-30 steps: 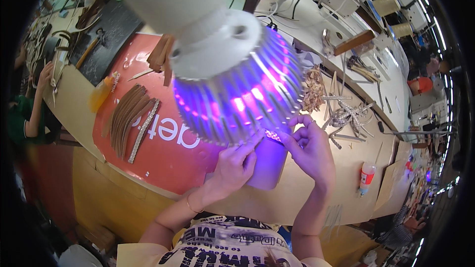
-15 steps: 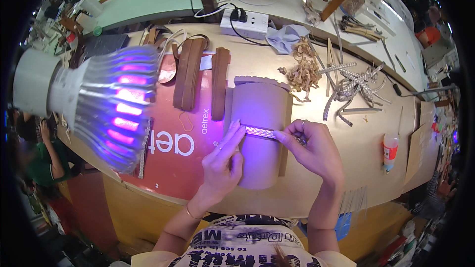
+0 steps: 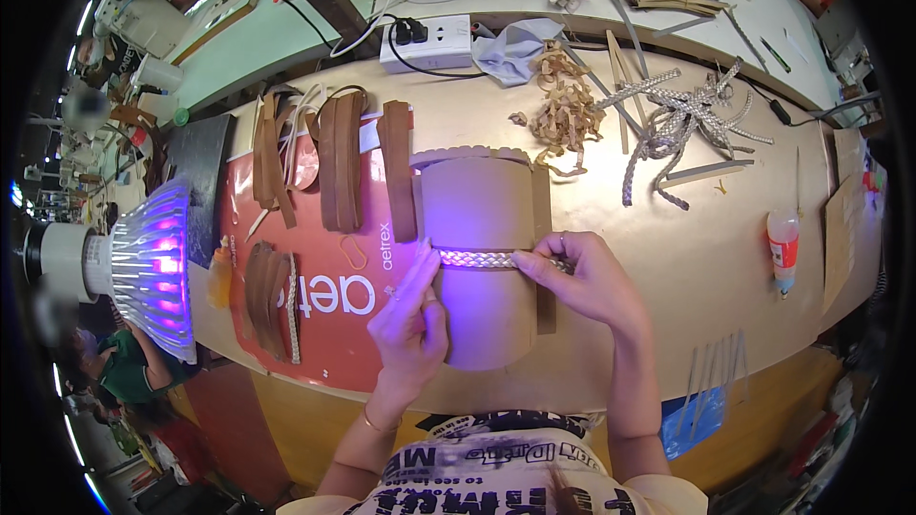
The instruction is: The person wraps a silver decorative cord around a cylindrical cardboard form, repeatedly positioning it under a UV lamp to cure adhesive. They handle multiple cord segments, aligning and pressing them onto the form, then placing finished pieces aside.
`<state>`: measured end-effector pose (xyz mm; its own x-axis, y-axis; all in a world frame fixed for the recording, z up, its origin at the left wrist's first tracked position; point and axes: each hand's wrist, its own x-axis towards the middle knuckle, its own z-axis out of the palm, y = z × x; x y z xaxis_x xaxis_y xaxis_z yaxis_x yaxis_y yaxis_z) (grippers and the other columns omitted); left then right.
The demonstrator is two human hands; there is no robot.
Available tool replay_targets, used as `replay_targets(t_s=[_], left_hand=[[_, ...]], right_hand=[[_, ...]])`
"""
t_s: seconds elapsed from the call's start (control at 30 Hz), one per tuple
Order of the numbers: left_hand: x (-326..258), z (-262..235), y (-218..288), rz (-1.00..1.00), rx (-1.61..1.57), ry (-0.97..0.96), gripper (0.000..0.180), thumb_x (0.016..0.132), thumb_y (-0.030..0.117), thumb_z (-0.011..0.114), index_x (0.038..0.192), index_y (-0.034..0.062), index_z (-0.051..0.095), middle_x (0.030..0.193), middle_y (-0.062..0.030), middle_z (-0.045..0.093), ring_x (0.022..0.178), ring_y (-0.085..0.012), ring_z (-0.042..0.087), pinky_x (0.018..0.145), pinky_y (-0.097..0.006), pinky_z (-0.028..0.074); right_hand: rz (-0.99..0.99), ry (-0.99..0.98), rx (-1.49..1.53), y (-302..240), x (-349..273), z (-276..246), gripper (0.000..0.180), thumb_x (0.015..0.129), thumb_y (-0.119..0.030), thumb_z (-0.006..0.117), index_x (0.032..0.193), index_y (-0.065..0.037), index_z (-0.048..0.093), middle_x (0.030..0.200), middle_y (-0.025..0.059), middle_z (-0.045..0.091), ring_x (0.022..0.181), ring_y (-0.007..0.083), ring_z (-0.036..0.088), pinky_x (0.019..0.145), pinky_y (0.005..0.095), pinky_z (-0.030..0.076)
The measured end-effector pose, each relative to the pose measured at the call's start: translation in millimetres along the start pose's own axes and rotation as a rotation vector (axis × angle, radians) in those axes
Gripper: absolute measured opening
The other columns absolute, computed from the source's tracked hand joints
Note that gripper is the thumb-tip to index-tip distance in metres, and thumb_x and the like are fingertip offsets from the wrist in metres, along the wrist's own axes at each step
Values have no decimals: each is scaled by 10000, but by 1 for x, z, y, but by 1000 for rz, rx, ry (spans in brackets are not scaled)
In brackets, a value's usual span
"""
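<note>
A silver braided strap (image 3: 477,259) lies across a tan curved form (image 3: 482,319), along the gap between its upper and lower panels. At the strap's left end my left hand (image 3: 412,319) rests its outstretched fingertips, with the thumb apart lower down. The fingers of my right hand (image 3: 582,272) pinch the strap near its right end; a short tail of braid shows beyond them, partly hidden by the hand. A lamp (image 3: 157,272) glowing purple stands at the left, and purple light falls on the form and my left fingers.
Brown leather strips (image 3: 341,162) and an amber bottle (image 3: 220,272) are on the left, by a red printed sheet (image 3: 334,339). Tan scraps (image 3: 563,100), silver braids (image 3: 692,114) and a power strip (image 3: 429,46) lie at the back. A red-labelled bottle (image 3: 782,248) is at right.
The view has shifted, so the lamp sits farther left and covers less of the table. More of the braided strap shows between my hands, which keep their places at its two ends.
</note>
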<state>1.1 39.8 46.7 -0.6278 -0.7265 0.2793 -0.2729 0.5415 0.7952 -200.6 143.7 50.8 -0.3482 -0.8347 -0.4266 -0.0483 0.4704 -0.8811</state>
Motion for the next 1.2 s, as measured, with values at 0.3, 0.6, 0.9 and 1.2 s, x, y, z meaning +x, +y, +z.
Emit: replay_targets(t_s=[0.3,0.6,0.9,1.2], left_hand=[[-2,2,5,-50,20,-6,407,876,-146,432,1249,-98,590,1254,-228,635,1167,-239,619,992,-304,460],[-1,3,4,-52,66,9,386,898,-125,438,1251,-94,592,1223,-209,655,1166,-243,618,1029,-322,436],[-4,1,2,-117,22,14,380,899,-111,461,1251,-79,600,1229,-215,648,1143,-244,633,995,-322,464],[-22,-17,24,22,313,171,349,913,-3,535,1256,-3,600,1491,-258,395,1368,-385,416,1111,-436,342]], right_hand=[[-4,28,172,24,-9,-9,327,927,-313,684,859,7,679,673,-13,593,588,42,453,520,244,374],[-56,40,229,36,1,0,345,920,-323,688,878,20,681,691,40,640,596,76,517,542,270,436],[-32,110,198,33,0,8,373,914,-335,686,847,32,680,684,115,659,583,132,581,564,316,473],[-104,171,12,-9,-21,23,317,935,-272,670,818,22,649,601,17,577,458,63,511,412,245,401]])
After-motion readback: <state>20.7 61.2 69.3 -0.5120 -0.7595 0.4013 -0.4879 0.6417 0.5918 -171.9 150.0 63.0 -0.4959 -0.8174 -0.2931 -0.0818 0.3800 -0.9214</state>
